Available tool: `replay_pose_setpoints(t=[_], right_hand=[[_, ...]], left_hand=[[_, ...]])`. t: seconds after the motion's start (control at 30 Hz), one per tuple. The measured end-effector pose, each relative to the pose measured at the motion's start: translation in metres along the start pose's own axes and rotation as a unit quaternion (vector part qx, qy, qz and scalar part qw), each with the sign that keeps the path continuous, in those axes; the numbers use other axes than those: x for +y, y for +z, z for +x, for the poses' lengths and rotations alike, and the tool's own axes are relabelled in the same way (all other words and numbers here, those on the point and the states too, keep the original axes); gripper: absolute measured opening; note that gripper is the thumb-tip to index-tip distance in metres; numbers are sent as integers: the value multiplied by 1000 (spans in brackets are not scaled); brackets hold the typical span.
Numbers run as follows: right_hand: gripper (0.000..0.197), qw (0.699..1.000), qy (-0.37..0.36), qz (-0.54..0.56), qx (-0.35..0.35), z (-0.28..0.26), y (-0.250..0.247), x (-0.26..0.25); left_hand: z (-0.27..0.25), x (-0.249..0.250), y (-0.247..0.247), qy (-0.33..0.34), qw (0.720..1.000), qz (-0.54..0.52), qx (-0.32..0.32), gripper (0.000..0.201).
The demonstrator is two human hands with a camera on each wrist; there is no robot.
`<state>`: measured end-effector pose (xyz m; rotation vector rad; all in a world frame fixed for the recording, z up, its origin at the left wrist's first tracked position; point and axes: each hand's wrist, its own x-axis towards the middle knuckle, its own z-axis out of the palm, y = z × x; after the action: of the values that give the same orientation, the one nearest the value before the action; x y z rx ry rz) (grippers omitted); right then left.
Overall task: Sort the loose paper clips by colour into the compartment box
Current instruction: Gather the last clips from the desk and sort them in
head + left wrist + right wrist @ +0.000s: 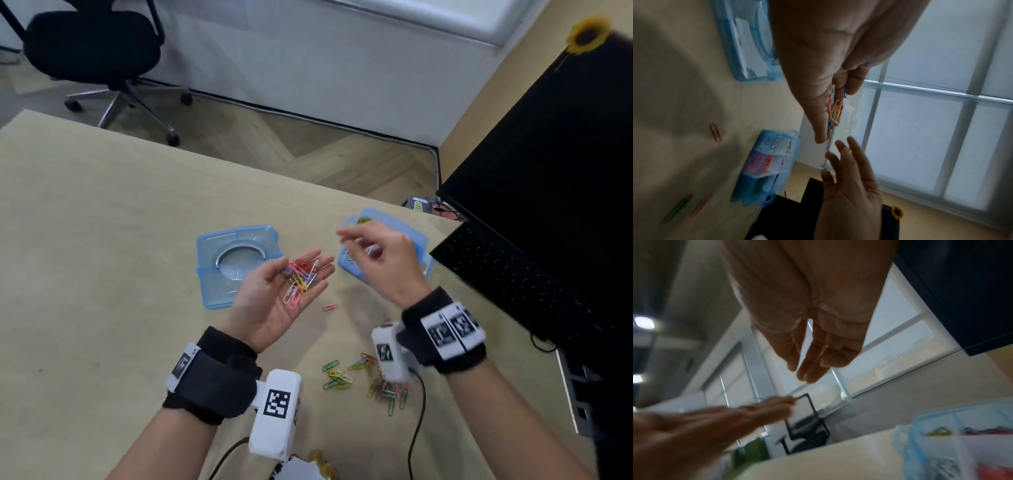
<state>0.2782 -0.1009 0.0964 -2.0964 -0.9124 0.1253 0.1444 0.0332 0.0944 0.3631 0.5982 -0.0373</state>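
The left hand (281, 291), palm up at frame centre with fingers spread flat, cradles a mixed bunch of coloured wire paper clips (301, 277), long axes mostly along the fingers. The right hand (376, 260), fingers loosely apart and empty, hovers over the translucent blue plastic compartment box (419, 243). Best pinch one clip at its end, lifting slowly so tangled neighbours drop free.

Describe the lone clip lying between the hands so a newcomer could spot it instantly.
Start at the blue lid lying flat on the tan table. Just right of its near corner, below the left hand, lies a single pink paper clip. It sits alone, apart from the mixed pile nearer the person.
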Motion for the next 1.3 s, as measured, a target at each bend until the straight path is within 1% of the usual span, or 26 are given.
replay_pose_setpoints(t=[0.1,0.13,0.2,0.27,0.37,0.47,0.53,0.6,0.73,0.8,0.87,0.97,1.03,1.1,1.2,1.3], right_hand=[[24,996,-68,21,-58,-33,-11,-33],[26,995,-79,14,-67,-41,-13,-37],[29,995,-81,-1,-62,-53,-17,-39],[29,997,-55,2,-53,-63,-23,-42],[28,998,10,1,-55,-74,-37,-51],[22,997,61,7,-54,-84,-47,-55],[16,996,79,26,-41,-87,-51,-57],[13,993,96,57,-27,-89,-55,-59],[17,986,106,129,15,-90,-68,-60],[18,979,112,165,44,-89,-77,-63],[18,964,121,223,73,-89,-88,-68],[18,941,136,286,119,-91,-101,-72],[14,918,154,337,140,-92,-106,-70],[14,887,189,391,154,-94,-110,-67],[12,842,221,471,140,-98,-116,-61],[16,816,241,515,110,-101,-121,-59]], left_hand=[[-8,-8,14,-8,1000,-1,-28,46],[-12,-12,19,-11,999,4,-42,45],[-19,-19,28,-20,997,18,-67,44],[-25,-27,34,-27,996,26,-79,44],[-30,-38,41,-40,994,42,-88,42],[-33,-47,47,-46,992,63,-99,45],[-34,-51,53,-41,992,70,-93,47],[-35,-52,60,-40,993,74,-85,44],[-37,-54,75,-54,993,53,-88,46],[-39,-56,84,-64,992,39,-105,48],[-41,-58,94,-73,989,40,-121,48],[-38,-63,104,-63,990,43,-117,41],[-37,-66,106,-58,990,51,-115,42],[-37,-69,107,-59,990,60,-116,43],[-37,-72,104,-63,989,73,-112,43],[-37,-72,101,-69,988,72,-114,44]])
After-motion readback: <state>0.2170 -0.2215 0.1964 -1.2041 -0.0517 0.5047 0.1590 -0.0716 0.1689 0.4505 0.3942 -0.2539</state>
